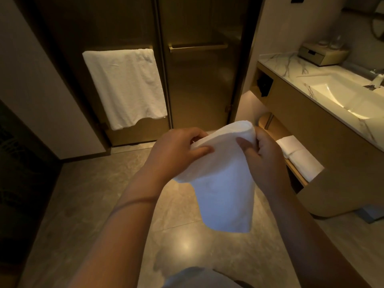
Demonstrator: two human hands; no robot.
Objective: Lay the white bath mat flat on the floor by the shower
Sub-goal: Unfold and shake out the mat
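Hanging in mid-air at the centre of the frame, the white bath mat (224, 179) is still folded and drooping above the floor (99, 204), not touching it. The left hand (176, 151) is pinching the mat's upper edge between thumb and fingers, just left of centre. The right hand (264, 156) is gripping the same upper edge from the right, its fingers curling over the thick folded rim. Both forearms are reaching up from the lower edge of the frame, and a thin band is circling the left wrist.

Lying to the right of centre, folded white towels (299, 156) are resting on a low wooden shelf (295, 173) under the vanity (324, 129). Above them, in the upper right of the frame, a marble countertop is carrying a lit sink (340, 94), with a faucet (377, 79) at the far right edge and a small drawer box (320, 54) further back.

Standing behind the hands, in the upper centre, tinted glass shower doors (199, 84) are closing off the shower. A large white towel (126, 86) is hanging over the bar on the left door, in the upper left of the frame.
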